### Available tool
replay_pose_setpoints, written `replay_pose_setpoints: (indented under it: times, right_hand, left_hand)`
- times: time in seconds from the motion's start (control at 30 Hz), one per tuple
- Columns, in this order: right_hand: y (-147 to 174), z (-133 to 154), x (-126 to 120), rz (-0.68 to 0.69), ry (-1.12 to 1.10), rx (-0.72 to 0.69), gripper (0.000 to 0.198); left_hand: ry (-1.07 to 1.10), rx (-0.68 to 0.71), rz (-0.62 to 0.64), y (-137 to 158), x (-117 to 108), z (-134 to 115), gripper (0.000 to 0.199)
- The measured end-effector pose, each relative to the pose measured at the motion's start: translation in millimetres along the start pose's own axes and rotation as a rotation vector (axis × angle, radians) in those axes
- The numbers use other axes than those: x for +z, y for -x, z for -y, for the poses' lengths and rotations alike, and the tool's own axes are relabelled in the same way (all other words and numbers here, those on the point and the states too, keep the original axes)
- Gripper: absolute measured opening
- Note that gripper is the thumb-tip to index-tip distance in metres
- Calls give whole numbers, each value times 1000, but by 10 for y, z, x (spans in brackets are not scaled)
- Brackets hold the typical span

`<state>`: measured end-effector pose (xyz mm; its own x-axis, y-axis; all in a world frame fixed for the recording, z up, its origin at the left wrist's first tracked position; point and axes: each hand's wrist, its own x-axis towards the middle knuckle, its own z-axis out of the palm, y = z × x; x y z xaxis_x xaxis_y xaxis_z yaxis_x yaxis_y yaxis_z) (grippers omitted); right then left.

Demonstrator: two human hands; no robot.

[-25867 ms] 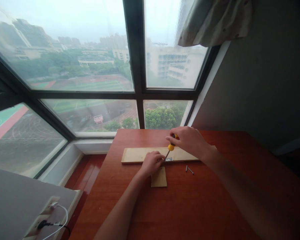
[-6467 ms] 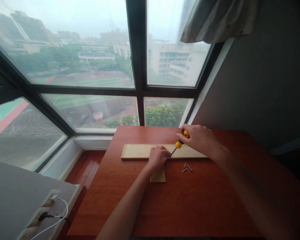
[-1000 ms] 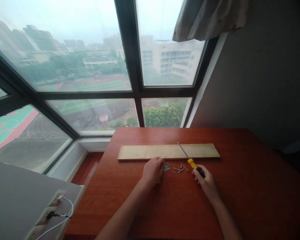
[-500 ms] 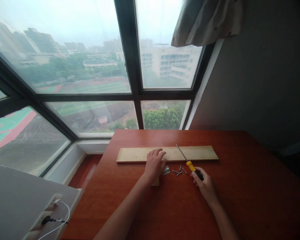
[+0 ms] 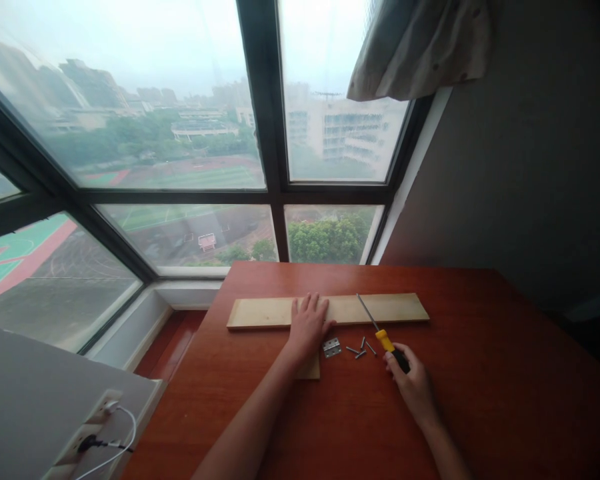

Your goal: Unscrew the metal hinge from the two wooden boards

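A long pale wooden board [image 5: 380, 309] lies crosswise on the table. My left hand [image 5: 309, 325] rests on it left of the middle, fingers spread and flat. Beneath that hand and wrist a smaller wooden piece [image 5: 309, 369] partly shows; the rest of it is hidden. In my right hand [image 5: 411, 377] is a screwdriver [image 5: 384, 340] with a yellow and black handle, its shaft pointing up and left across the board. Between the hands lie a metal hinge [image 5: 332, 347] and several screws [image 5: 360, 351].
The reddish-brown table [image 5: 350, 427] reaches up to the large window [image 5: 330, 233]. A curtain [image 5: 423, 50] hangs at the upper right beside a grey wall. At the lower left, plugs and a white cable [image 5: 134, 427] sit in wall sockets.
My left hand has flattened onto the board, fingers straighter, and the hinge shows more fully. The board sits slightly further left. My right hand still holds the screwdriver.
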<state>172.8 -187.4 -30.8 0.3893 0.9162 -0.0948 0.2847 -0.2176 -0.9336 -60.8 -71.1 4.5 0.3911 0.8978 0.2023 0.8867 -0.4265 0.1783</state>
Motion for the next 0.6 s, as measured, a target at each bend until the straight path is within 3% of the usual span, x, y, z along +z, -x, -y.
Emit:
replay_pose_setpoints:
  times: [0.6]
  right_hand:
    - [19, 19, -8, 19, 128, -58, 44]
  left_hand:
    - [-68, -149, 10, 133, -306, 1044, 48]
